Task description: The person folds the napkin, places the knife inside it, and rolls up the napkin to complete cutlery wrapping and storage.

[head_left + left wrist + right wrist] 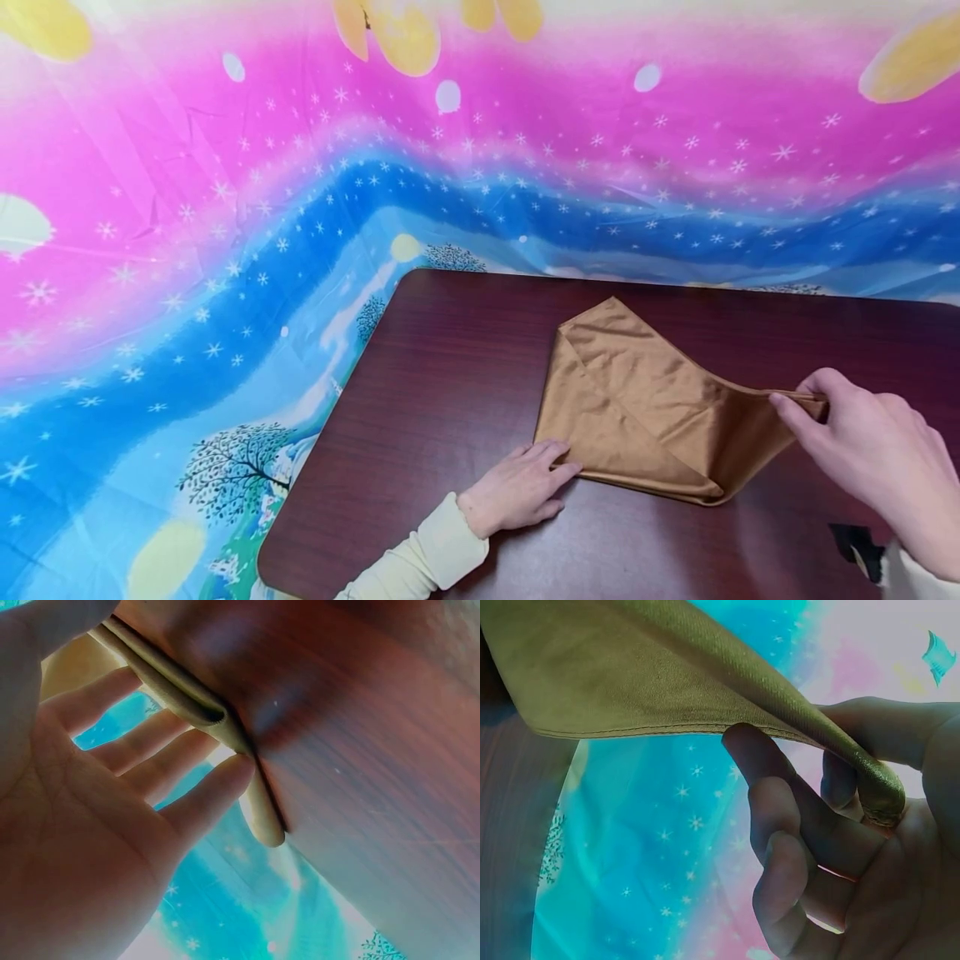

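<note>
A folded golden-brown satin cloth (pixel 630 392) lies on the dark table, its far end coming to a point. My right hand (pixel 873 433) pinches the cloth's right end between thumb and fingers and holds it raised, so that side slopes up off the tabletop. In the right wrist view, the lifted cloth (pixel 652 682) shows a stitched hem along one edge. At the near left corner, my left hand (pixel 517 487) rests with its fingers extended, fingertips on the cloth's edge. Layered folds of the cloth (pixel 172 690) show beyond those fingers in the left wrist view.
The reddish-brown wooden table (pixel 420 375) has rounded corners and extends past the right of the head view. Behind it and to its left hangs a pink and blue printed backdrop (pixel 247 208) with snowflakes and trees. A small black item (pixel 858 550) shows by the right sleeve.
</note>
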Tool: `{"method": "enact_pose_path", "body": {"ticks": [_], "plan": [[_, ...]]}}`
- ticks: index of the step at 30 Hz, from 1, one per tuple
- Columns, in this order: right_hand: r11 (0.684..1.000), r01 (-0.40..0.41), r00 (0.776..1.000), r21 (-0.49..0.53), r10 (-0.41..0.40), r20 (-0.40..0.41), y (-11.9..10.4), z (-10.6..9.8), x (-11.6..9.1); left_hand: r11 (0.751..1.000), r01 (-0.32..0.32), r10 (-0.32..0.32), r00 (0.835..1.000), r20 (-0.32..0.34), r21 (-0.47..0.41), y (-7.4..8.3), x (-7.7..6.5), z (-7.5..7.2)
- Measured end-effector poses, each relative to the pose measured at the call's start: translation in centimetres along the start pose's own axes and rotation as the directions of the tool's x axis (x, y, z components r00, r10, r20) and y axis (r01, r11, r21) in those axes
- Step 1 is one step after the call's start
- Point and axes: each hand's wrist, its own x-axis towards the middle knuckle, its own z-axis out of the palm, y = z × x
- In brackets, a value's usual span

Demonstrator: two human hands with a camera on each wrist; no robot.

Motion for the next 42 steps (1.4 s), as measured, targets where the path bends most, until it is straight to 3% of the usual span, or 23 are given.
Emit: {"method": "enact_pose_path", "body": {"ticks": [14, 42], "plan": [[0.996, 0.079, 0.996, 0.045, -0.077, -0.049, -2.8, 0.0, -0.3, 1.000, 0.013, -0.013, 1.000, -0.004, -0.011, 0.1, -0.1, 0.0], [0.989, 0.142, 0.988, 0.036, -0.140, -0.062, -5.3, 0.1, 0.1, 1.000, 0.012, -0.012, 1.000, 0.013, -0.004, 0.0, 0.0, -0.1]]}}
